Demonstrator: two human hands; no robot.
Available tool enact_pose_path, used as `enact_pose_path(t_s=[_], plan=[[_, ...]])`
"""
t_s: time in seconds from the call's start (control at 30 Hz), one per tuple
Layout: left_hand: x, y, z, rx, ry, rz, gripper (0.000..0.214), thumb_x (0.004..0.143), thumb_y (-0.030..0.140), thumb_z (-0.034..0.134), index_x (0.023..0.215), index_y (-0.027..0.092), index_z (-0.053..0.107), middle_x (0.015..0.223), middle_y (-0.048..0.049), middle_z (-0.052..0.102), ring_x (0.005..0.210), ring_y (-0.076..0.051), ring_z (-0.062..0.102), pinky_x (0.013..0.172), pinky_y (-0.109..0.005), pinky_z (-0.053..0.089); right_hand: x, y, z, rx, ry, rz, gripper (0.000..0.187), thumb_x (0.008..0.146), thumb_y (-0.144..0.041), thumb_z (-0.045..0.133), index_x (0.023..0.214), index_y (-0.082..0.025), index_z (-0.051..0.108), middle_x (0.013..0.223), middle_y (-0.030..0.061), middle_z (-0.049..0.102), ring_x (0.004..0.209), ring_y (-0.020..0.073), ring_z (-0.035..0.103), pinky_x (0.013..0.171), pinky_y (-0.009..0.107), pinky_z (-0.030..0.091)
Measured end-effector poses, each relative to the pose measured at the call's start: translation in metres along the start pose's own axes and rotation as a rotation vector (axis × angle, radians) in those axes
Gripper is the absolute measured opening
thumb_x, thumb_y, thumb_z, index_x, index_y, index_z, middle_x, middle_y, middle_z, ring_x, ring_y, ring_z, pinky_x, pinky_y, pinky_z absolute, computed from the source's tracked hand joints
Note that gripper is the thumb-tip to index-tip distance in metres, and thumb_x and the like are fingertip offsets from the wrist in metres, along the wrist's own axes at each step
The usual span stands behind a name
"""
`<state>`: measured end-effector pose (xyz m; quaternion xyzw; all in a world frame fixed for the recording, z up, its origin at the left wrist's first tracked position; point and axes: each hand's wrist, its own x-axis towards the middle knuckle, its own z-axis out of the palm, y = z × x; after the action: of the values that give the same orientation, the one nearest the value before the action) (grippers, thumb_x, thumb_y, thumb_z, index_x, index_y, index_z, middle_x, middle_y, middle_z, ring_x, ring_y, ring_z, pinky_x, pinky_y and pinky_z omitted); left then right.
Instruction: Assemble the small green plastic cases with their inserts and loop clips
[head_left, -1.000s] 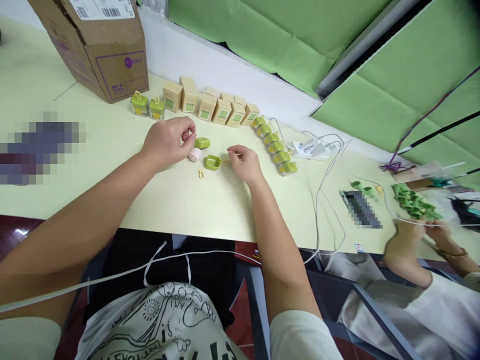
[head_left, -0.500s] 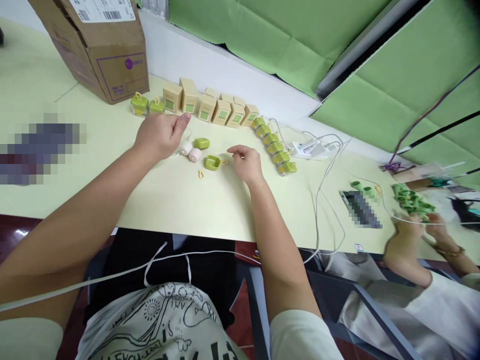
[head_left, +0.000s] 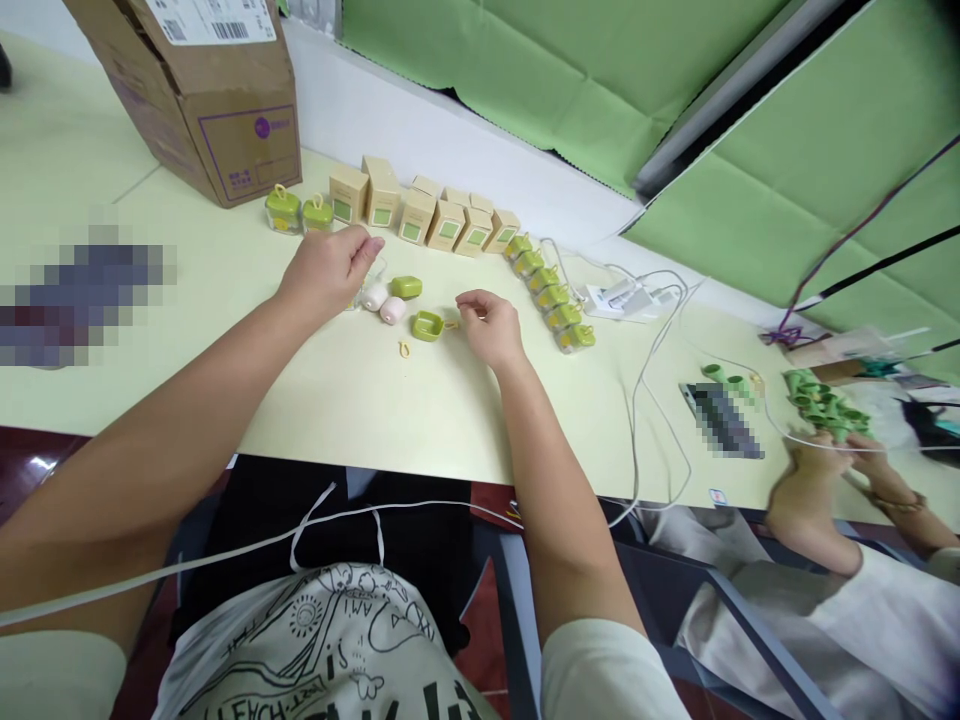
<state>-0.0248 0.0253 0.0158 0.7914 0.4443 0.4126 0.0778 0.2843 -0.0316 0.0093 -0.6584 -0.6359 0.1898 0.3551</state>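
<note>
My left hand (head_left: pixel 324 270) is closed just above the table, its fingers curled and mostly hidden, the thumb pointing right. Beside it lie a clear plastic piece (head_left: pixel 379 268) and two pale pink rounded pieces (head_left: pixel 392 310). A green lid-like piece (head_left: pixel 406 287) is behind them. To their right an open green shell (head_left: pixel 427 326) faces up, a small yellow strap (head_left: pixel 451 324) at its right side. My right hand (head_left: pixel 491 327) is near that strap, fingers bent and pinched; what they hold is too small to make out. A loose yellow loop (head_left: pixel 404 349) lies in front.
Several small cartons (head_left: pixel 415 216) line the wall between green-lidded cases (head_left: pixel 283 210) and a row of similar cases (head_left: pixel 553 296). A large cardboard box (head_left: pixel 247 150) stands back left. White cables (head_left: pixel 637 390) cross the right. A co-worker's hands (head_left: pixel 832 455) handle green pieces (head_left: pixel 825 402).
My left thumb has lowered slightly toward the curled fingers. My right hand has barely moved, and the pieces on the table lie as before. The view has shifted slightly.
</note>
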Motion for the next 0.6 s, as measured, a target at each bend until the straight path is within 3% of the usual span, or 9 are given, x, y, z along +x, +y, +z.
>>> enact_pose_path(t_s=[0.07, 0.17, 0.23, 0.33, 0.47, 0.6], plan=[[-0.003, 0.009, -0.001, 0.025, -0.03, -0.029, 0.036, 0.12, 0.051, 0.059, 0.093, 0.029, 0.068, 0.081, -0.0042, 0.069, 0.079, -0.027, 0.067, 0.081, -0.045, 0.051, 0.0, 0.0, -0.001, -0.005, -0.01, -0.001, 0.034, 0.098, -0.022, 0.06, 0.114, -0.021, 0.09, 0.121, 0.0114, 0.096, 0.106, 0.0303, 0.086, 0.113, 0.051, 0.067], [-0.008, 0.021, -0.005, 0.008, -0.125, 0.063, 0.015, 0.109, 0.037, 0.069, 0.114, 0.029, 0.08, 0.112, -0.0085, 0.086, 0.112, -0.033, 0.079, 0.101, -0.048, 0.062, 0.0, 0.003, -0.002, -0.018, -0.028, -0.001, 0.041, 0.089, -0.015, 0.061, 0.117, -0.021, 0.09, 0.124, 0.0106, 0.095, 0.107, 0.0293, 0.085, 0.115, 0.05, 0.067], [-0.01, 0.026, -0.007, -0.01, -0.236, 0.163, 0.029, 0.104, 0.034, 0.069, 0.129, 0.027, 0.083, 0.136, -0.0114, 0.087, 0.138, -0.038, 0.077, 0.12, -0.053, 0.061, 0.0, 0.004, -0.003, -0.054, -0.052, 0.001, 0.045, 0.085, -0.013, 0.062, 0.12, -0.02, 0.09, 0.128, 0.0114, 0.095, 0.108, 0.0291, 0.084, 0.115, 0.05, 0.067], [-0.011, 0.031, -0.009, 0.001, -0.38, 0.234, 0.045, 0.104, 0.032, 0.065, 0.145, 0.026, 0.082, 0.153, -0.0141, 0.084, 0.154, -0.041, 0.071, 0.135, -0.058, 0.054, 0.0, 0.004, -0.003, -0.126, -0.099, -0.006, 0.044, 0.086, -0.014, 0.065, 0.121, -0.02, 0.091, 0.132, 0.0127, 0.094, 0.11, 0.0297, 0.084, 0.116, 0.05, 0.067], [-0.013, 0.031, -0.006, 0.049, -0.469, 0.255, 0.051, 0.105, 0.03, 0.061, 0.153, 0.024, 0.078, 0.159, -0.0158, 0.082, 0.159, -0.042, 0.068, 0.137, -0.061, 0.049, -0.001, 0.002, -0.002, -0.167, -0.127, -0.022, 0.043, 0.091, -0.014, 0.065, 0.124, -0.019, 0.091, 0.134, 0.014, 0.093, 0.114, 0.03, 0.085, 0.116, 0.049, 0.066], [-0.013, 0.027, -0.002, 0.069, -0.492, 0.265, 0.035, 0.105, 0.027, 0.06, 0.134, 0.025, 0.08, 0.145, -0.0143, 0.087, 0.154, -0.042, 0.07, 0.131, -0.062, 0.05, -0.002, 0.002, -0.002, -0.158, -0.13, -0.011, 0.042, 0.093, -0.013, 0.064, 0.124, -0.018, 0.091, 0.132, 0.0138, 0.094, 0.114, 0.0296, 0.085, 0.115, 0.048, 0.066]])
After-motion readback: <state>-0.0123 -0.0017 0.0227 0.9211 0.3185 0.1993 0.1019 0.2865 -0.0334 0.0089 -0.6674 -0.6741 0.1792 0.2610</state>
